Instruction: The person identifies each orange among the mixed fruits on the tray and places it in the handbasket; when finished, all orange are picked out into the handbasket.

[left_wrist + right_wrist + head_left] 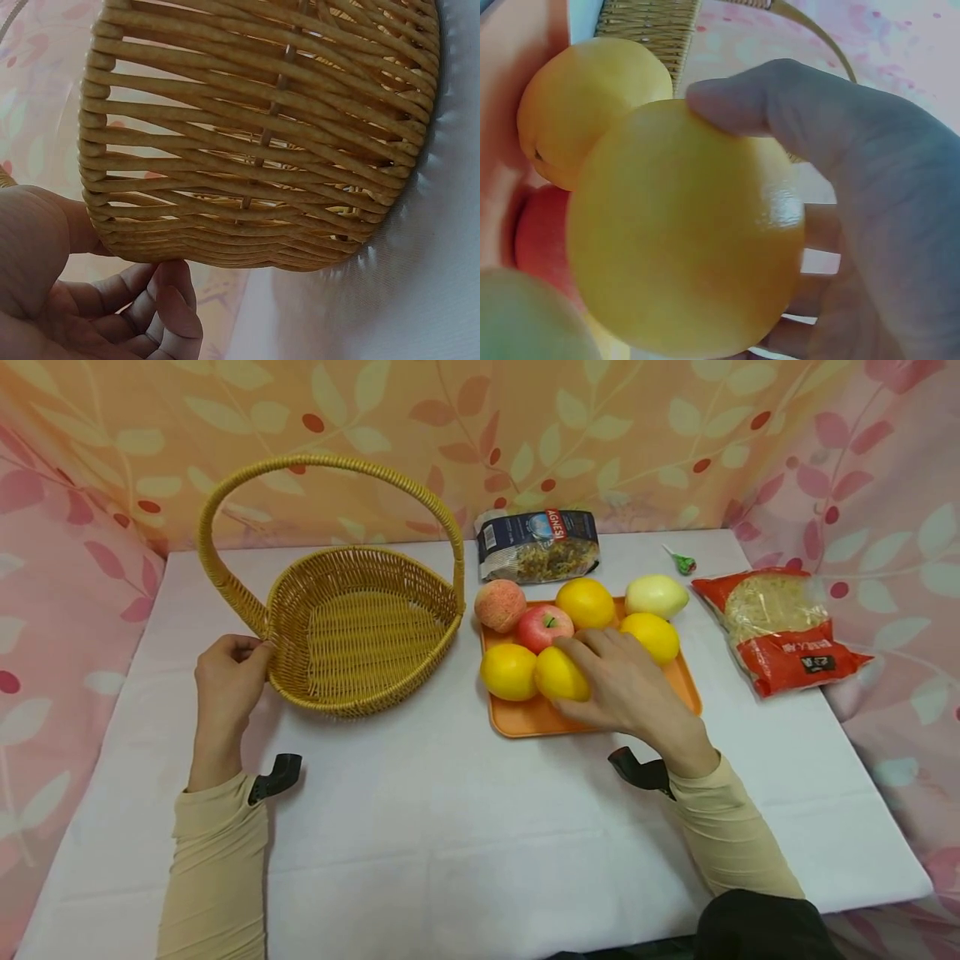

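Observation:
At the left, my left hand pinches the rim of a woven wicker basket between thumb and fingers. The basket holds nothing and has a tall arched handle; its woven side fills the left wrist view. My right hand grips a smooth yellow round fruit over an orange tray. Whether that fruit touches the tray cannot be seen. Around it are a red apple, a peach, a pale green fruit and other yellow fruits.
Behind the tray lies a dark pasta bag. A green-wrapped lollipop and a red and clear food bag lie to its right. White cloth covers the table, with patterned curtains behind and at both sides.

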### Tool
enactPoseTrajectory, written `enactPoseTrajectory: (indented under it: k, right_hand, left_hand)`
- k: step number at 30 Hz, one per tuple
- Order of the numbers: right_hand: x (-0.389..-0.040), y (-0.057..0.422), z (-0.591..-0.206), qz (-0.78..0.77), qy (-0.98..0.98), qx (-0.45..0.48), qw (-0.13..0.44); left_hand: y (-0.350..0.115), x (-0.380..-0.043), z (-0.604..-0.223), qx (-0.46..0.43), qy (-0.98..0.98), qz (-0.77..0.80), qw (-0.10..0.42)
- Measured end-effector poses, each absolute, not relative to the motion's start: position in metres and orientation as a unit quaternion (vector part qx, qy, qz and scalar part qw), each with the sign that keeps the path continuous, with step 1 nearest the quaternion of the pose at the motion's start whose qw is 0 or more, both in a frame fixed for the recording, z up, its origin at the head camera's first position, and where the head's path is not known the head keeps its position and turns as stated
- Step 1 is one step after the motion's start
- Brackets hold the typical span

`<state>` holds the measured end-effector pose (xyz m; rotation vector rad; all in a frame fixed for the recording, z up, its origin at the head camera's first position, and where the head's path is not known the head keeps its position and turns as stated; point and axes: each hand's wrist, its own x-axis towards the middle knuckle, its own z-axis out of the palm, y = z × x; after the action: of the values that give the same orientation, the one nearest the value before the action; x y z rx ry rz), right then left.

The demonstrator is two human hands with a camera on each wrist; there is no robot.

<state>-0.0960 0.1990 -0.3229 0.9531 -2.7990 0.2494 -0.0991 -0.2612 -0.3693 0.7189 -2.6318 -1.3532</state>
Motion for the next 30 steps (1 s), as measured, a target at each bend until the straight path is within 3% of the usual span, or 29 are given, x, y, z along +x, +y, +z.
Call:
enactPoseTrajectory:
  k: [12,24,30]
  right_hand:
    - [-0.117,0.182,-0.299,0.104,-0.903,0.387,0.157]
    - [-0.140,0.148,-0.269,0.092,-0.863,0.461,0.184]
    - [-0.147,0.128,-0.263,0.086,-0.859,0.477,0.162]
  left_hand:
    - [-0.262,-0.099,-0.370,0.232,-0.863,-0.447,0.048]
    - [-0.261,-0.099,-0.367,0.234,-0.864,-0.444,0.043]
    - [-0.260,-0.098,-0.368,0.237,-0.864,-0.442,0.044]
